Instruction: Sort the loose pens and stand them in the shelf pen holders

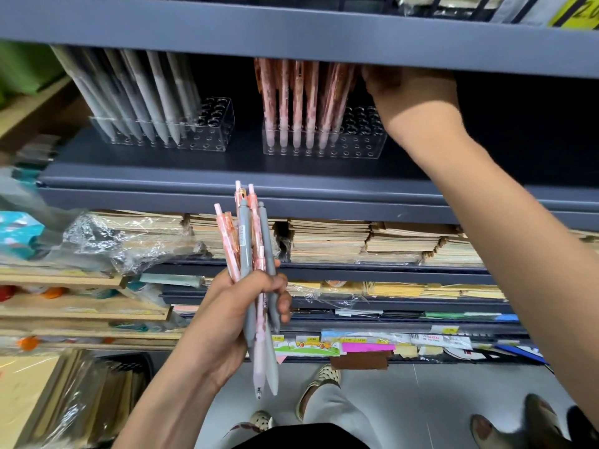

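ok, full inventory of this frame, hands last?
shelf: one, dark grey, middle
left pen holder: one, clear, on shelf
right pen holder: one, clear, same shelf
grey pens: a dozen or so, grey, standing in left pen holder
pink pens: about ten, pink, standing in right pen holder
loose pens: about six, pink and grey, bundled in left hand
notebooks: several stacks, tan, next shelf down
plastic wrap: one, clear, left of notebooks
price labels: several, yellow and white, lowest shelf edge
left hand: one, grips loose pens
right hand: one, at pink pens' tops, fingers partly hidden
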A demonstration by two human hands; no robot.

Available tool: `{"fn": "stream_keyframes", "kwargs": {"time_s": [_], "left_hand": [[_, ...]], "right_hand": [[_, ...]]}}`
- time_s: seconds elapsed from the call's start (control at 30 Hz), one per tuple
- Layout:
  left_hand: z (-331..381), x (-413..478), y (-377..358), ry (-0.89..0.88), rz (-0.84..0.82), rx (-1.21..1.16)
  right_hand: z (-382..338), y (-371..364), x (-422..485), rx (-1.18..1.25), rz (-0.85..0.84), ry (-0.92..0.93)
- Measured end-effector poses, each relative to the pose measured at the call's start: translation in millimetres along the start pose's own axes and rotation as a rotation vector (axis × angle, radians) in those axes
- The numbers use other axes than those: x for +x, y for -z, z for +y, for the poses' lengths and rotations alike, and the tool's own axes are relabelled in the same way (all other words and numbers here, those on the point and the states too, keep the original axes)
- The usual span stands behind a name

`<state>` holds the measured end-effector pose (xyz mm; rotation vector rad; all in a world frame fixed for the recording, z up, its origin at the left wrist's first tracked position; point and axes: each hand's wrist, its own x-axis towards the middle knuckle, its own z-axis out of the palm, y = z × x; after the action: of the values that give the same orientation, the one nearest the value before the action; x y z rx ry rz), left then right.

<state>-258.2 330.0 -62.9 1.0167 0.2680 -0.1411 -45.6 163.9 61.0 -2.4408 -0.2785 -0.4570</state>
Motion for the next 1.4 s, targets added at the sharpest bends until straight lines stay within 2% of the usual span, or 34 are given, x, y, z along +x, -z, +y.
{"fn": "stream_keyframes", "kwargs": {"time_s": [0.1, 0.2, 0.37, 0.47, 0.57, 0.63, 0.7, 0.77, 0.87, 0.97, 1.17, 1.27, 1.4], "left_hand": [[5.3, 2.0, 0.1, -0.064, 0.031, 0.015], [11.0, 5.3, -0.5, -0.13, 0.081, -0.005], [12.6, 16.2, -9.2, -0.192, 0.221, -0.019], [9.5, 20.8, -12.8, -0.196, 0.259, -0.019], [4.2, 22.4, -13.7, -0.187, 0.24, 0.002], [2.1, 22.5, -13.2, -0.179, 0.208, 0.017], [1.9, 21.9, -10.6, -0.176, 0.152, 0.063], [2.3, 20.6, -8.8, -0.179, 0.129, 0.117], [1.3, 19.9, -8.6, -0.183, 0.158, 0.148], [0.7, 19.6, -9.6, -0.183, 0.193, 0.155], [5.8, 18.9, -11.0, -0.245, 0.126, 0.012], [6.5, 19.9, -11.7, -0.219, 0.121, -0.054], [6.4, 20.4, -11.7, -0.205, 0.085, -0.089]], "right_hand": [[0.6, 11.2, -59.2, 0.334, 0.065, 0.014], [-2.2, 14.4, -139.6, 0.588, -0.064, -0.035], [-14.7, -8.6, -237.5, 0.698, -0.343, -0.229], [-22.6, -32.0, -261.9, 0.585, -0.375, -0.234], [-22.6, -45.1, -267.9, 0.406, -0.333, -0.172], [-18.5, -47.3, -267.1, 0.393, -0.312, -0.169], [-13.9, -45.4, -265.5, 0.487, -0.315, -0.214], [-11.0, -42.7, -263.6, 0.644, -0.353, -0.334], [-9.0, -40.8, -262.7, 0.857, -0.349, -0.486], [-10.2, -39.9, -262.3, 0.977, -0.35, -0.539], [-4.2, -39.6, -258.5, 1.189, -0.295, -0.661], [0.5, -33.3, -247.3, 1.196, -0.235, -0.624], [11.7, -18.1, -207.2, 0.975, -0.198, -0.433]]}}
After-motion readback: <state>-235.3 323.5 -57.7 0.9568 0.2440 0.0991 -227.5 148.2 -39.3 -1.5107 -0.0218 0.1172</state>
